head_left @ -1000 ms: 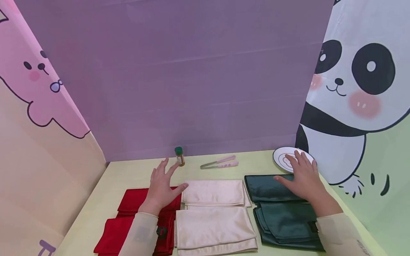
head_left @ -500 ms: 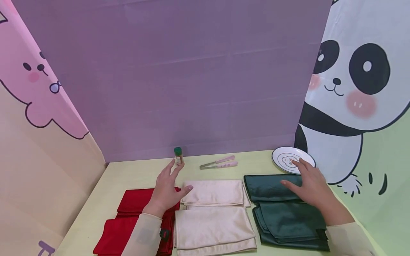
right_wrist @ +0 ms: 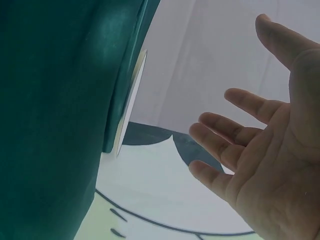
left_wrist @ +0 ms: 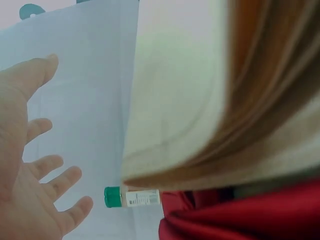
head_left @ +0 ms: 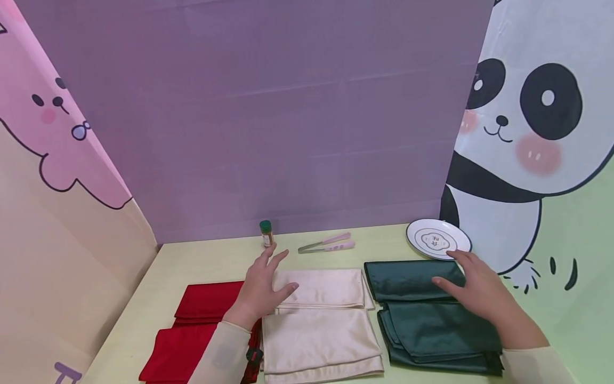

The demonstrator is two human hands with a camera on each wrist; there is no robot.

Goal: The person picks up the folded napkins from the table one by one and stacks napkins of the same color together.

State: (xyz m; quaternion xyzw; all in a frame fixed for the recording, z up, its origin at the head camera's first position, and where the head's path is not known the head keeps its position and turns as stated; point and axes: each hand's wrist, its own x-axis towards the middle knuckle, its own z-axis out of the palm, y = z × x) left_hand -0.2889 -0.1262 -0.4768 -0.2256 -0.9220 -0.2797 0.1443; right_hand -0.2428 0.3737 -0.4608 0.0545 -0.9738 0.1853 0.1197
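My left hand (head_left: 261, 290) hovers with spread fingers between the red folded cloths (head_left: 206, 301) and the cream folded cloths (head_left: 321, 341). In the left wrist view its fingers (left_wrist: 65, 182) are apart and hold nothing. Over the right side of the dark green folded cloths (head_left: 427, 325) is my right hand (head_left: 484, 290), thumb and fingers spread. Its palm is bare in the right wrist view, with the green cloth (right_wrist: 55, 100) to one side. Beyond its fingertips lies a white oval plate (head_left: 438, 240) with a dark rim and a printed emblem.
A small green-capped bottle (head_left: 266, 233) stands upright near the back edge, its label showing. Pink-handled tongs (head_left: 326, 244) lie to its right. A purple backdrop (head_left: 307, 117) rises behind the pale yellow table (head_left: 192, 261), with a panda-printed panel (head_left: 508, 229) at the right.
Both hands have shifted to the right and slightly nearer the body. The right hand no longer covers part of the plate's emblem. Cloths, bottle and tongs stay where they were.
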